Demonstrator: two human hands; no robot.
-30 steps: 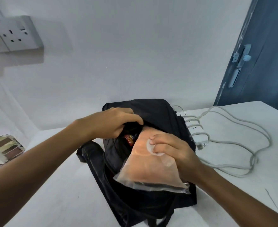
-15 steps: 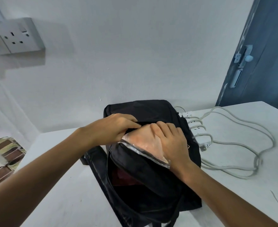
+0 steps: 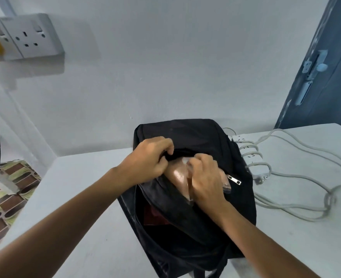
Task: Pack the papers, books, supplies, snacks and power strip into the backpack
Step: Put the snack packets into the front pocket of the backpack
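Left hand (image 3: 148, 158) grips backpack (image 3: 187, 197) pocket edge; right hand (image 3: 204, 180) curled, clutching snack bag (image 3: 178, 176).

**Layout at the backpack**

Backpack (image 3: 187, 197) lies on table (image 3: 85, 197), against the wall. Snack bag (image 3: 178, 177) sits partly in its rear pocket, between left hand (image 3: 147, 159) and right hand (image 3: 205, 181). Power strip (image 3: 249, 157) lies just right of backpack, possibly touching it.

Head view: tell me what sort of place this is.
Probably a room in a home or dorm: a white table against a plain wall with a double wall socket, a blue door with a latch, and patterned floor tiles.
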